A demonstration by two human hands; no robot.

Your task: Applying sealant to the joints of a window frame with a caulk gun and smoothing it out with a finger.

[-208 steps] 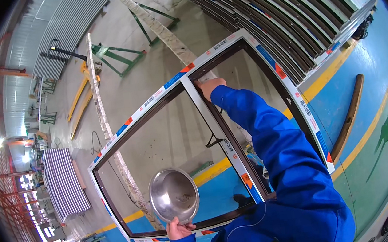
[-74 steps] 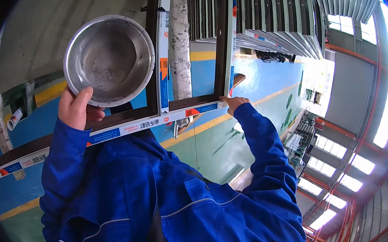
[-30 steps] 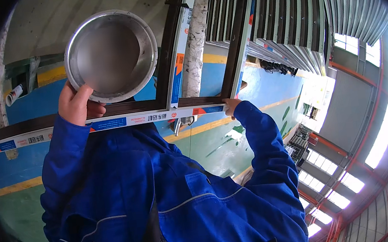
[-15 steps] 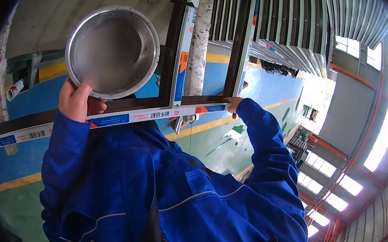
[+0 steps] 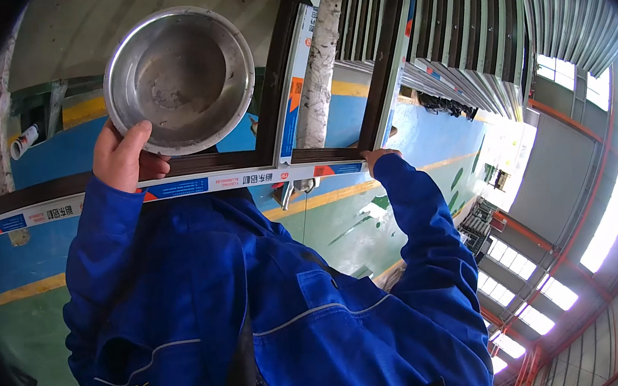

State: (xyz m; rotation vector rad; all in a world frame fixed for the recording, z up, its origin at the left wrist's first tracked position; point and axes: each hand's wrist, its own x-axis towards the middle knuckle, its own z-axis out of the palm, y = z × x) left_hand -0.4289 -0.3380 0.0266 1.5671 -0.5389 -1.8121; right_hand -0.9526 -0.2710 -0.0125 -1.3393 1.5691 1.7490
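My left hand (image 5: 123, 157) is closed on the near rim of a round metal bowl (image 5: 121, 88), thumb on top and fingers underneath. The bowl is tilted so its inside faces me; a little murky residue or liquid shows at its bottom. Beneath it lies a dark window frame (image 5: 262, 115) with white protective film along its near side. At the frame's near right corner, my right hand (image 5: 382, 158) is closed around the edge; some of its fingertips are hidden behind the profile.
Wrapped supports (image 5: 316, 79) run under the frame. Stacked long profiles (image 5: 456, 19) stand at the far right. On the left, a white cylindrical container (image 5: 25, 141) lies near another wrapped post (image 5: 0, 135). The floor (image 5: 26, 260) has blue, green and yellow bands.
The bowl has shifted very slightly upward in my left hand, and its inside now shows clearly. My right hand has slid a little along the frame's corner toward the right.
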